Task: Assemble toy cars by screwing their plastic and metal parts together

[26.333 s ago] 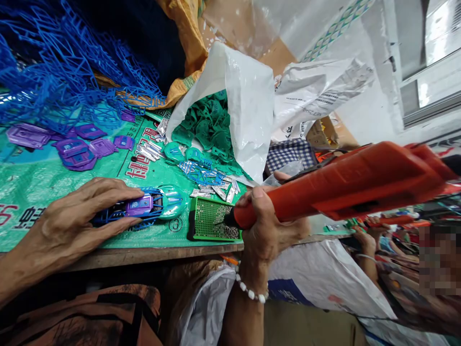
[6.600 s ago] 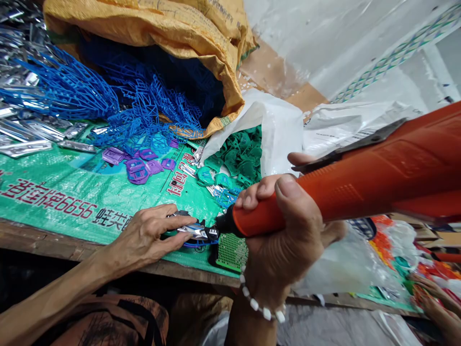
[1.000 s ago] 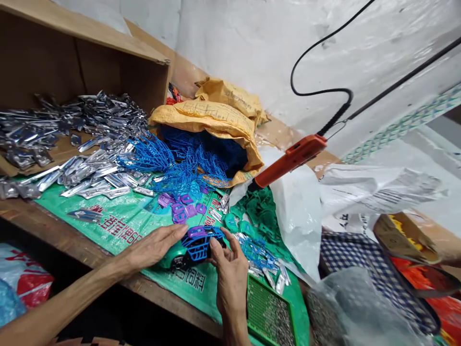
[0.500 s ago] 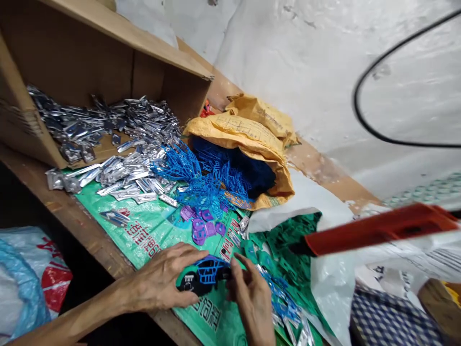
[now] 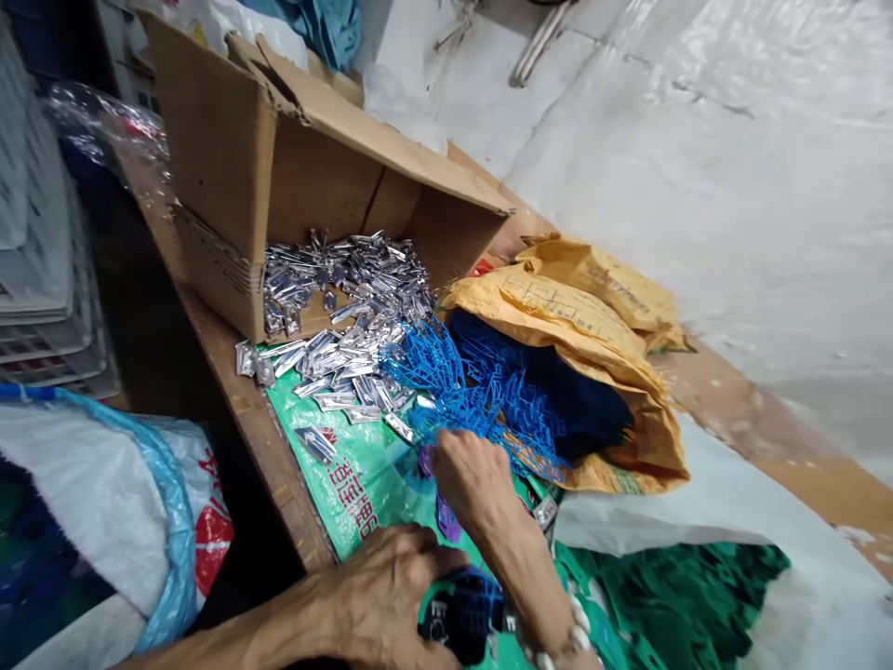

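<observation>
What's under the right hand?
Purple parts peek out past the right hand's edge, on the green sheet. Its fingertips are hidden, so anything directly beneath or gripped can't be seen.

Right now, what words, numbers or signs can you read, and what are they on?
"E": white, on the dark toy car in the left hand; the marks below it are blurred.
"牌": seemingly, among red characters on the green plastic sheet; the others are too slanted and small to be sure.
Yellow woven sacks: dark print, too small to read.
White bag at lower left: red print, creased, unreadable.
</observation>
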The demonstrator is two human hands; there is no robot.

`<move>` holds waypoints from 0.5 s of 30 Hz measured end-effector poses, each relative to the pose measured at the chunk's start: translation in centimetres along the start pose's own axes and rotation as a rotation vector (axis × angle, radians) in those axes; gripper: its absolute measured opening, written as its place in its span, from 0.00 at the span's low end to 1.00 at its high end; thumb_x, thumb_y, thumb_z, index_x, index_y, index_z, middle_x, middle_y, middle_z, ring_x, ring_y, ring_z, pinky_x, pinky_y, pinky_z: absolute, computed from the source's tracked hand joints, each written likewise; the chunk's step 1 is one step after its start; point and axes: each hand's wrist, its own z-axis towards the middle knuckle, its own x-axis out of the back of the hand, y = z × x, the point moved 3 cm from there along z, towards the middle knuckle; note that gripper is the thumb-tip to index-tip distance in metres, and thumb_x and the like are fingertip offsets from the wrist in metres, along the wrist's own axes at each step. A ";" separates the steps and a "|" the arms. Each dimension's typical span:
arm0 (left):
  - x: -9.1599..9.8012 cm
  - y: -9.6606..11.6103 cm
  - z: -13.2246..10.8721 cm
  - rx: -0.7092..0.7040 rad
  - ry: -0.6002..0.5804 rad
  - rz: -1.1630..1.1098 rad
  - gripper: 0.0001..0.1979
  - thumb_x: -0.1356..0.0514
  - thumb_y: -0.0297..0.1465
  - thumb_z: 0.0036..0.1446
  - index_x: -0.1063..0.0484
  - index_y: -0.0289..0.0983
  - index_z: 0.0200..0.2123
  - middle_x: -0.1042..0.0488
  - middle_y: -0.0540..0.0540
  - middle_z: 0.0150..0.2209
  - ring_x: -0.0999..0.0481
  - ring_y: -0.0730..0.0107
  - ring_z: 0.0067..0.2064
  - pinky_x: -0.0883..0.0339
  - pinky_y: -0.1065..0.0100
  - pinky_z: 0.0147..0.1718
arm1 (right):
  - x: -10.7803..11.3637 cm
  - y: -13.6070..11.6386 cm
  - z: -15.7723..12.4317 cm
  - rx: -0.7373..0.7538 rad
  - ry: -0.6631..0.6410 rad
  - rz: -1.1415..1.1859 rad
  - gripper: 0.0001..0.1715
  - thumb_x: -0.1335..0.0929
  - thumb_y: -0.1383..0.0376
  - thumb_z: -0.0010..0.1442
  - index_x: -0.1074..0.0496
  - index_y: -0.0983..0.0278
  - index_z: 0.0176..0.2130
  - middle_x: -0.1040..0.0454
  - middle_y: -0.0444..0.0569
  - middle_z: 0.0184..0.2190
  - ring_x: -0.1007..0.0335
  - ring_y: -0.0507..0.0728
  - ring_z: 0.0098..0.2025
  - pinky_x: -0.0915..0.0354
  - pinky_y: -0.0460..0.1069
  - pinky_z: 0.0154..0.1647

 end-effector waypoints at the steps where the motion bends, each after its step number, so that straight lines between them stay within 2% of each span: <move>1: 0.0 0.0 -0.1 -0.021 -0.011 0.021 0.36 0.30 0.44 0.47 0.27 0.43 0.60 0.19 0.42 0.49 0.19 0.49 0.50 0.25 0.54 0.54 | 0.0 -1.1 1.7 0.043 -0.041 0.038 0.14 0.36 0.72 0.66 0.22 0.60 0.40 0.21 0.50 0.32 0.25 0.56 0.31 0.41 0.48 0.30; 3: -0.2 -0.2 -0.2 -0.042 -0.016 0.049 0.35 0.31 0.47 0.49 0.28 0.44 0.60 0.20 0.41 0.52 0.21 0.49 0.53 0.27 0.53 0.56 | -0.3 -3.3 4.5 0.140 -0.093 0.116 0.13 0.34 0.68 0.66 0.24 0.57 0.48 0.19 0.47 0.42 0.23 0.54 0.37 0.40 0.46 0.31; 4: -0.4 -0.4 -0.3 -0.040 -0.017 0.063 0.34 0.31 0.48 0.50 0.28 0.44 0.59 0.21 0.41 0.53 0.21 0.49 0.54 0.27 0.53 0.56 | -0.6 -4.3 5.6 0.174 -0.114 0.145 0.14 0.34 0.68 0.66 0.24 0.56 0.49 0.20 0.46 0.44 0.23 0.53 0.38 0.40 0.46 0.31; 8: -1.4 -1.4 -0.5 -0.004 -0.032 0.113 0.26 0.31 0.48 0.49 0.23 0.40 0.48 0.19 0.41 0.47 0.19 0.50 0.49 0.25 0.56 0.52 | -2.0 -6.3 7.8 0.213 -0.121 0.225 0.14 0.37 0.74 0.66 0.24 0.62 0.44 0.21 0.51 0.44 0.25 0.52 0.35 0.41 0.46 0.30; 11: -1.7 -1.7 -0.4 0.029 -0.024 0.099 0.26 0.32 0.50 0.48 0.21 0.39 0.44 0.19 0.40 0.42 0.19 0.45 0.47 0.23 0.52 0.49 | -2.3 -5.8 7.9 0.200 -0.070 0.302 0.14 0.37 0.74 0.67 0.23 0.64 0.39 0.21 0.52 0.41 0.26 0.52 0.33 0.40 0.46 0.31; 13: -1.5 -1.4 -0.4 0.011 -0.027 0.067 0.31 0.32 0.52 0.46 0.22 0.38 0.49 0.19 0.38 0.45 0.20 0.41 0.48 0.23 0.48 0.50 | -1.8 -4.8 7.2 0.171 -0.013 0.377 0.14 0.37 0.73 0.67 0.22 0.65 0.38 0.22 0.51 0.38 0.26 0.52 0.33 0.39 0.46 0.33; 15: -0.9 -0.9 -0.4 -0.032 -0.035 0.033 0.37 0.31 0.50 0.46 0.25 0.41 0.58 0.20 0.37 0.50 0.21 0.40 0.52 0.25 0.46 0.52 | -1.0 -3.4 5.6 0.113 0.056 0.448 0.15 0.37 0.72 0.68 0.23 0.66 0.47 0.21 0.50 0.38 0.27 0.51 0.34 0.36 0.45 0.35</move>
